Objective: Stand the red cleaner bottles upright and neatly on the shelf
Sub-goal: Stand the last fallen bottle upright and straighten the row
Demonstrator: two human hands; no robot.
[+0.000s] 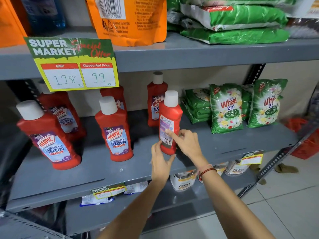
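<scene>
Six red cleaner bottles (170,121) stand upright; both hands (184,144) touch one.

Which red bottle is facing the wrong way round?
The red bottle between the left hand and right hand shows its back label with a barcode. The other red bottles show the front Harpic logo.

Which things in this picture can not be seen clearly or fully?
Head view:
- Back-left Harpic bottle: its cap is hidden behind the price sign.
- Bottle in hand: its front label faces away; the left hand and right hand cover its lower part.
- Packets on the lower shelf: cut off by the shelf edge.
</scene>
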